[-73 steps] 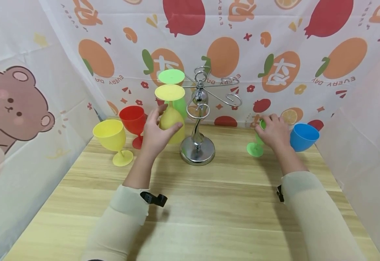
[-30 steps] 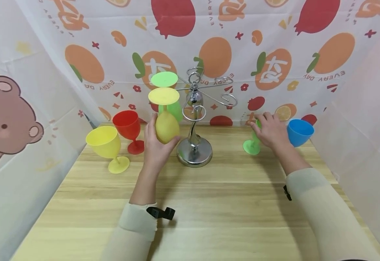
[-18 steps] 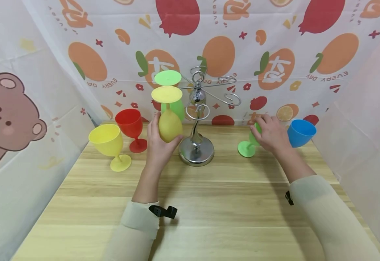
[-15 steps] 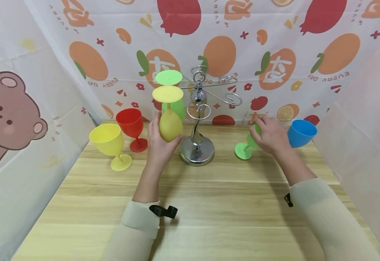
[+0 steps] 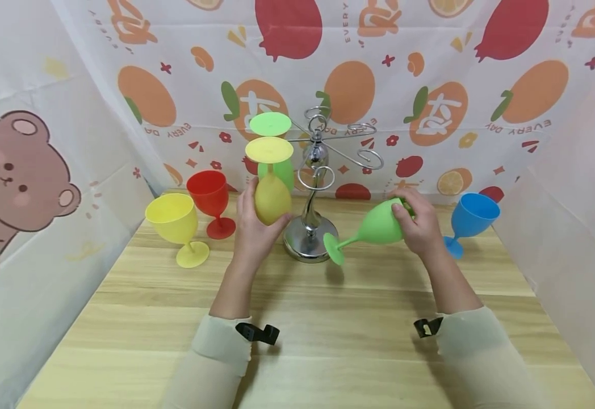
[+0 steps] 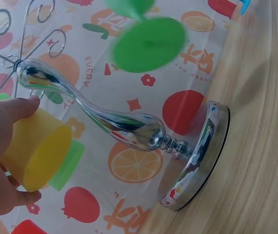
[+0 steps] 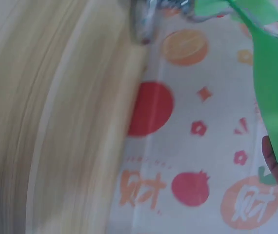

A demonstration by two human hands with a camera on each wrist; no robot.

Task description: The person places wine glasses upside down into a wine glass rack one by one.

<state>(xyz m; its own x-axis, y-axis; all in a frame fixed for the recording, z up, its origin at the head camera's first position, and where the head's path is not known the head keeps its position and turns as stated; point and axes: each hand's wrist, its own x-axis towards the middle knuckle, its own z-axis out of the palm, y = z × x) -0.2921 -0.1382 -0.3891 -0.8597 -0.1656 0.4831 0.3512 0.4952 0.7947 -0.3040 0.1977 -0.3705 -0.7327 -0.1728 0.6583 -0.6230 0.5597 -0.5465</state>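
Observation:
A yellow goblet [image 5: 273,200] hangs upside down at the left side of a chrome stand [image 5: 310,241]. My left hand [image 5: 254,234] holds its bowl, fingers on the far side and thumb on the near side. My right hand [image 5: 420,224] grips a green goblet [image 5: 379,224] by the rim end of its bowl. This goblet is off the table, tipped on its side, its foot pointing left to the stand's base. In the left wrist view, the green foot [image 6: 149,45] appears beyond the stand's stem. Behind the yellow goblet, another green goblet [image 5: 270,123] hangs inverted.
Upright at the left are a yellow goblet [image 5: 172,218] and a red goblet [image 5: 209,193]. A blue goblet [image 5: 473,215] stands at the right. Curled wire arms [image 5: 369,159] stick out from the stand's top. Printed cloth [image 5: 351,91] closes off the table's back.
My right hand has lifted the green goblet off the table, tipped it over and carried it left, away from the blue goblet. My left hand keeps holding the hanging yellow goblet.

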